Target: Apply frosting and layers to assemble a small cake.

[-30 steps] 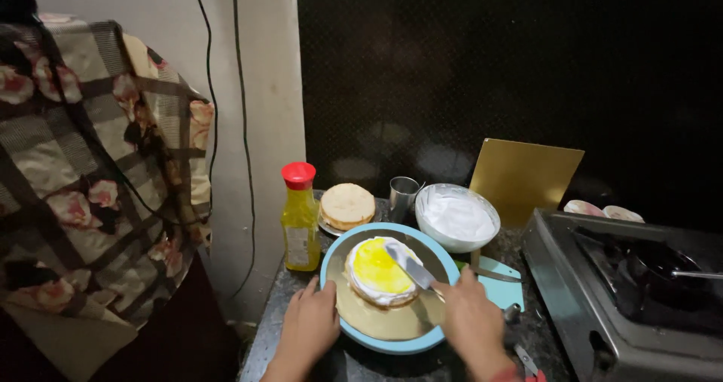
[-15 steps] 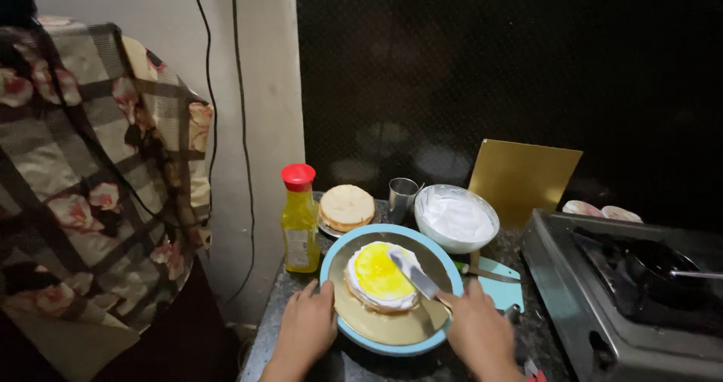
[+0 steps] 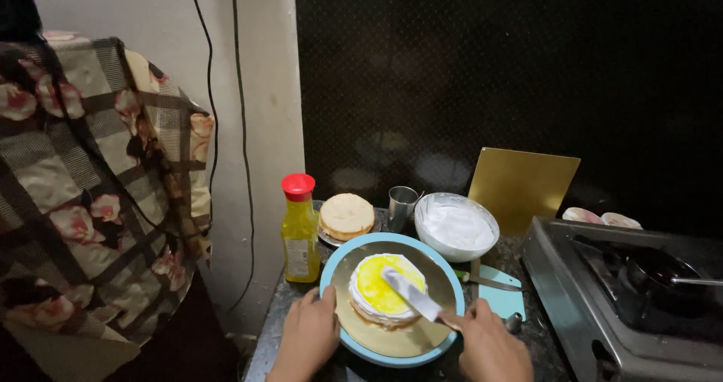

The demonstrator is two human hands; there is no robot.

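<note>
So the cake (image 3: 387, 299) is sat a bit left of centre on the blue turntable (image 3: 444, 270), on a tan board, with white cream round the rim and a yellow layer spread over the top. A spatula (image 3: 410, 295) is laid across that yellow top, its long axis running on a diagonal: tip up and to the left near the middle of the cake, handle down and to the right, off the cake's edge. The handle end is gripped by the right hand (image 3: 493, 348), closed round it just off the turntable's lower right rim. So the blade is reached in from the right side, and the right hand is the one actually on the cake, via the blade.

The left hand (image 3: 309, 337) is rested against the turntable's left rim, fingers curled loosely on the edge, nothing held in it. It's close beside the cake but not touching it.

Further out from the cake: a bowl of white cream (image 3: 456, 225) is just behind and right, a plain sponge layer (image 3: 346, 216) behind and left, a yellow bottle (image 3: 300, 228) with a red cap left of that. A gold board (image 3: 523, 186) is leaned on the dark wall, and a stove (image 3: 625, 292) is off to the right. All of it's parked on a dark table (image 3: 279, 329).
</note>
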